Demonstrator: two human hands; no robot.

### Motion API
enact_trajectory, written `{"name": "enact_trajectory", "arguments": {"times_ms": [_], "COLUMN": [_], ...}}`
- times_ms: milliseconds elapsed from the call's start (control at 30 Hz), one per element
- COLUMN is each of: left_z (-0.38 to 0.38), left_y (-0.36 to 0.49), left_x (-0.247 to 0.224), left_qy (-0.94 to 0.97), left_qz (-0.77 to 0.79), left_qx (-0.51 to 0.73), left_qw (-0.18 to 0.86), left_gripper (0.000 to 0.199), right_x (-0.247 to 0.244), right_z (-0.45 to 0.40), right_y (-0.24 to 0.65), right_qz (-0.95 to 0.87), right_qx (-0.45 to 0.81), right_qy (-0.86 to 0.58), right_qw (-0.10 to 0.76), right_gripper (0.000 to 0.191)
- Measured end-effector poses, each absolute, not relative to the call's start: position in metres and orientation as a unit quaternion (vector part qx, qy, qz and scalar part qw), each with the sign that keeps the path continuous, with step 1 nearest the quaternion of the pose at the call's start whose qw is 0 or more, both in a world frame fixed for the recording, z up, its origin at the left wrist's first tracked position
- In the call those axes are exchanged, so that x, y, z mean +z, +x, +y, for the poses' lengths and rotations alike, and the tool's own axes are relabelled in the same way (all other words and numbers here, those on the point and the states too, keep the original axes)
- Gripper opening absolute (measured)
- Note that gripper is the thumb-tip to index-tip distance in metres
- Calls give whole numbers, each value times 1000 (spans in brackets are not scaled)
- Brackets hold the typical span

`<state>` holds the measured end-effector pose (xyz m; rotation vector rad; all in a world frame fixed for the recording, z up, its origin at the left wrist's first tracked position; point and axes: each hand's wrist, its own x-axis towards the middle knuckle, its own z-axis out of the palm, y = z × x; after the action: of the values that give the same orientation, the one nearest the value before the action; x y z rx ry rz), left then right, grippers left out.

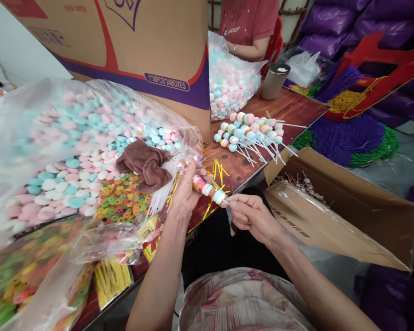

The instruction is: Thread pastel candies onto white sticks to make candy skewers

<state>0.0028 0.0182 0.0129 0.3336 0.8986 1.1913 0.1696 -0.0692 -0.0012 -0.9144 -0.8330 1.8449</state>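
Over the table edge, a candy skewer [209, 189] of pink, white and blue marshmallows with gummy rings between them slants down to the right. My left hand [189, 188] is closed round its upper end. With thumb and fingertips my right hand [246, 214] pinches the white stick just below the lowest marshmallow. Clear plastic glints by my left fingertips; whether it covers the skewer I cannot tell. Beside my left hand lie white sticks [160, 195] and a brown cloth [145, 165]. Gold twist ties [221, 172] are scattered just beyond the skewer.
Finished-looking skewers [250, 131] are heaped at the back right. Bags of marshmallows [86, 124] and gummy rings [24, 276] cover the left. A tall carton [131, 41] stands behind; an open box [359, 193] sits right. A person [248, 23] sits opposite, near a tumbler [275, 82].
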Motion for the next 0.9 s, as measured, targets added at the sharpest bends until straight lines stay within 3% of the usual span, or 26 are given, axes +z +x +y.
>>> {"name": "enact_trajectory", "arguments": {"times_ms": [200, 333, 433, 633, 900], "left_z": [12, 9, 7, 4, 1], "left_y": [12, 19, 19, 11, 15], "left_x": [13, 12, 10, 9, 6], "left_qy": [110, 107, 117, 135, 103], "left_qz": [368, 366, 375, 447, 432], "left_qx": [548, 568, 567, 543, 541], "left_qw": [743, 729, 724, 698, 714], "left_gripper": [43, 42, 43, 43, 37], "right_x": [-4, -5, -5, -12, -15], "right_z": [-68, -74, -77, -71, -66], "right_y": [165, 150, 147, 169, 177], "right_qz": [-167, -221, -375, -726, -823], "right_qx": [840, 799, 686, 299, 112], "right_qy": [-292, -343, -428, -485, -448], "right_qw": [426, 443, 454, 385, 330], "right_gripper": [14, 16, 20, 25, 28]}}
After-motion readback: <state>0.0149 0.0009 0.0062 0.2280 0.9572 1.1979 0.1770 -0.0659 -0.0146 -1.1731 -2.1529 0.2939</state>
